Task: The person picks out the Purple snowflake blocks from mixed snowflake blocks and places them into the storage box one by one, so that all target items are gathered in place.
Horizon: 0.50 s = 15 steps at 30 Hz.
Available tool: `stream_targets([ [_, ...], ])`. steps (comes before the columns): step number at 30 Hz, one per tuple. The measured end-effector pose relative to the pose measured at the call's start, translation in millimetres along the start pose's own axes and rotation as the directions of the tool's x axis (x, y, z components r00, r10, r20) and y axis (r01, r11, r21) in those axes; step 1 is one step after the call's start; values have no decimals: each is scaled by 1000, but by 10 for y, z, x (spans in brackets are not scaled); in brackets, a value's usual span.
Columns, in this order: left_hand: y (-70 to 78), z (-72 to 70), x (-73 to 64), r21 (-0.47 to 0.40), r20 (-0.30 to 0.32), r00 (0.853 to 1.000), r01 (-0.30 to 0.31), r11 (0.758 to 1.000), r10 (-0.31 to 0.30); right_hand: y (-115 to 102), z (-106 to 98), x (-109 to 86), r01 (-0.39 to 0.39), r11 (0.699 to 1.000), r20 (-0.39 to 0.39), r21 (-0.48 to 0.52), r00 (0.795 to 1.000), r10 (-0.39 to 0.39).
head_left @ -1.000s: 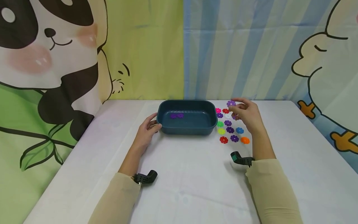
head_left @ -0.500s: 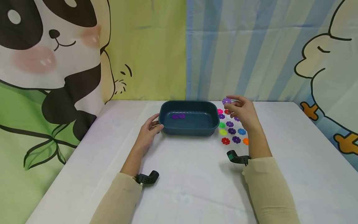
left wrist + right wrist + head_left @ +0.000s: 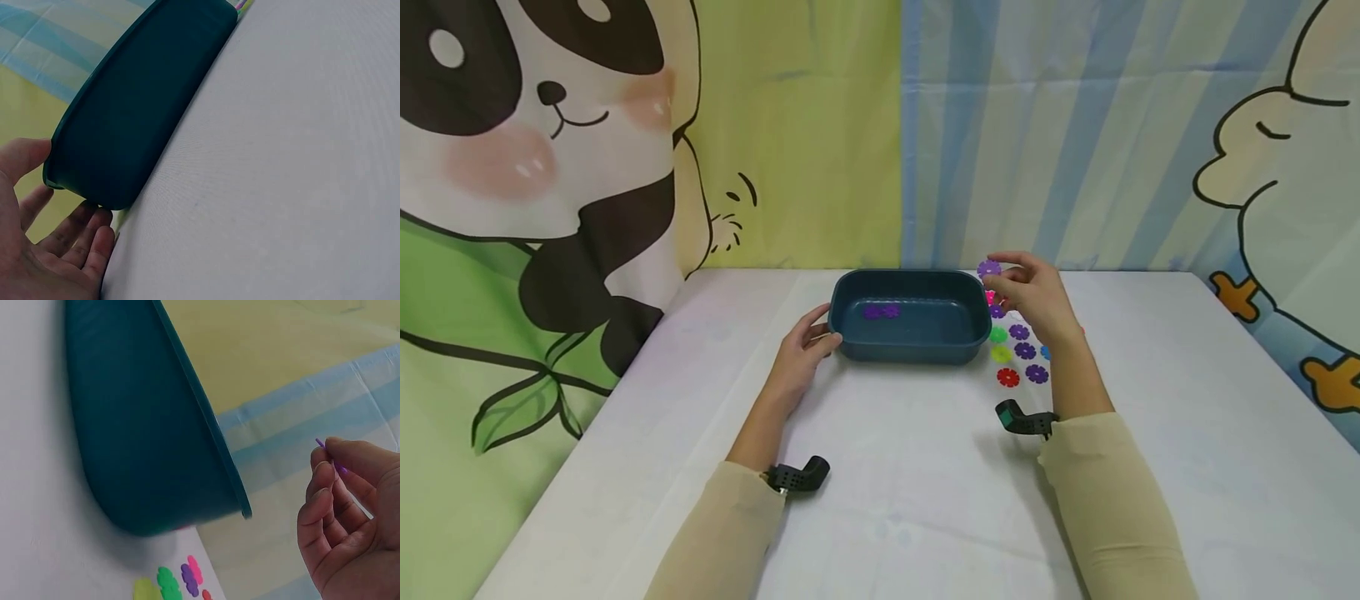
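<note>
A dark teal rectangular basin (image 3: 910,350) stands upright on the white table, with purple flower-shaped discs (image 3: 881,312) lying inside. My left hand (image 3: 800,357) holds its left end; in the left wrist view the thumb lies at the rim of the basin (image 3: 150,94) and the fingers curl at its end wall. Between thumb and index finger my right hand (image 3: 1036,302) pinches another purple flower-shaped disc (image 3: 988,268), raised just beyond the basin's right end. Seen edge-on in the right wrist view, this purple disc (image 3: 341,469) shows only partly between the fingertips.
Several flower-shaped discs lie right of the basin, among them a red disc (image 3: 1008,377), a yellow disc (image 3: 1002,354) and a green disc (image 3: 997,334). My right forearm covers part of this group. A cartoon-print curtain (image 3: 970,133) rises behind the white table (image 3: 880,500).
My right hand has moved left with the purple disc, from above the loose discs toward the basin's right rim. My left hand stays at the basin. The head view has shifted slightly.
</note>
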<state>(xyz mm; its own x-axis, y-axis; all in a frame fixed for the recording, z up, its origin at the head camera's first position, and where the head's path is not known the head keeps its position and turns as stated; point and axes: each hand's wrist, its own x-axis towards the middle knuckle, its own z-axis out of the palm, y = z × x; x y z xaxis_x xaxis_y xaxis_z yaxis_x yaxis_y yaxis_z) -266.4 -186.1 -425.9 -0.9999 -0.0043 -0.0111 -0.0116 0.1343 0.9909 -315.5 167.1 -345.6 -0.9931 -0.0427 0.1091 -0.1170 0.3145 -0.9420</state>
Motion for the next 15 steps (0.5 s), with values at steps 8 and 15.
stream_targets([
  [8,-18,-12,5,6,-5,1000,-4,1000,4,-33,159,72,-18,999,43,44,999,16],
  [15,3,9,-2,2,-5,1000,-5,1000,5,-42,253,129,-17,997,73,78,997,12],
])
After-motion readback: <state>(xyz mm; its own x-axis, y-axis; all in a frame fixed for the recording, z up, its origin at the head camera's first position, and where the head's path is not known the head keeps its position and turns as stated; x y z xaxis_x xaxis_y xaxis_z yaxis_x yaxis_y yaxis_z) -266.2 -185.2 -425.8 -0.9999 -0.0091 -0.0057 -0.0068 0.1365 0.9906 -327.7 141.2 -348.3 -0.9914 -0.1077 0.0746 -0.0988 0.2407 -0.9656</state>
